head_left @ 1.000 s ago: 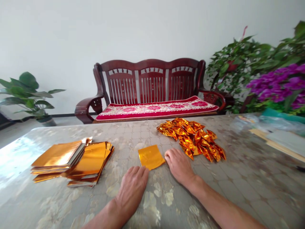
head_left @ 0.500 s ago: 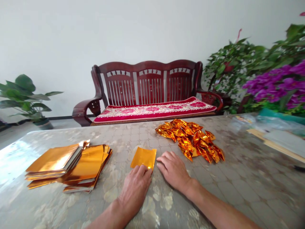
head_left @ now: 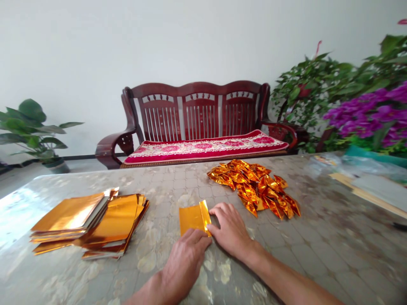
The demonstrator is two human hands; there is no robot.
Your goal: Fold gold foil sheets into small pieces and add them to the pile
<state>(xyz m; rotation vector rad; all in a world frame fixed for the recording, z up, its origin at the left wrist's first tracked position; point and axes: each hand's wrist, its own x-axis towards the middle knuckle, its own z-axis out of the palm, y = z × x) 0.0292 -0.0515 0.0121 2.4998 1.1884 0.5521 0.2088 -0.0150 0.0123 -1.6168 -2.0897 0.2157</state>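
Note:
A sheet of gold foil paper [head_left: 190, 218] lies on the table in front of me, with a narrow strip along its right side folded up. My left hand [head_left: 189, 256] is closed at the near edge of the sheet, its fingertips pressing by the near right corner. At the folded strip, my right hand [head_left: 230, 226] has its thumb and fingers closed on the right edge. Left of the hands lie two stacks of gold foil paper [head_left: 70, 212]. Beyond my right hand is a pile of folded gold foil pieces [head_left: 254, 186].
A patterned cover lies on the table [head_left: 162, 271]. Plastic bags [head_left: 365, 165] and flat boards [head_left: 375, 192] lie at the right, near purple flowers [head_left: 369, 110]. Behind the table stands a wooden bench [head_left: 197, 114] with a red cushion, and a potted plant [head_left: 32, 131] at left.
The sheet, flat before, now has its right edge turned up into a strip. It has shifted slightly right and nearer. My right hand, apart from it before, now touches that edge.

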